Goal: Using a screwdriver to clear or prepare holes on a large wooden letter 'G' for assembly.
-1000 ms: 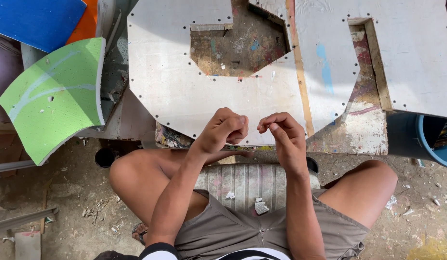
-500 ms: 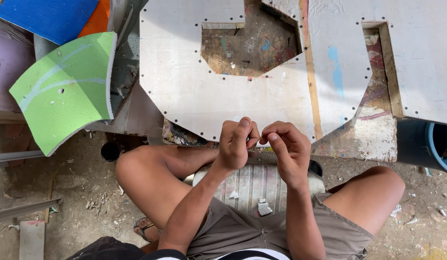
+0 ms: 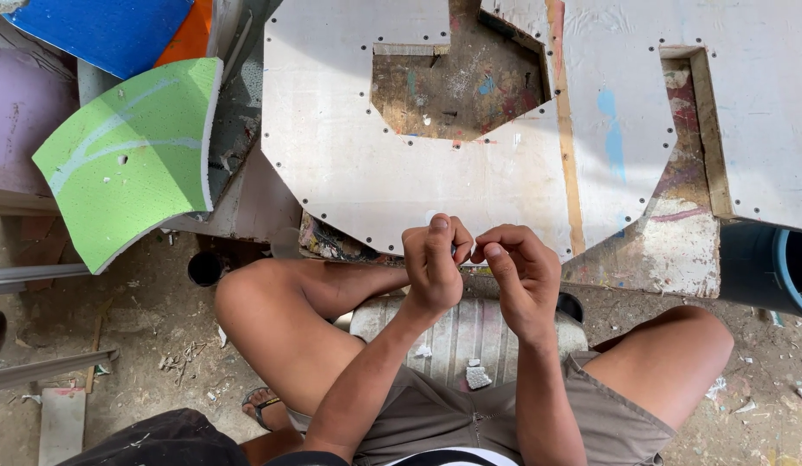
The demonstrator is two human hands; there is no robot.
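Pinching perhaps something tiny between left hand and right hand.

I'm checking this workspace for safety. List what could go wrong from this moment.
1. The left hand and right hand pinch something too small to make out, held above the knees; if it slips, it could vanish among the debris on the dirt floor.
2. The grey cut-out panel overhangs the bench toward the person, so a raised knee might knock it.
3. The person's sandalled foot sits close to sharp-looking scraps.
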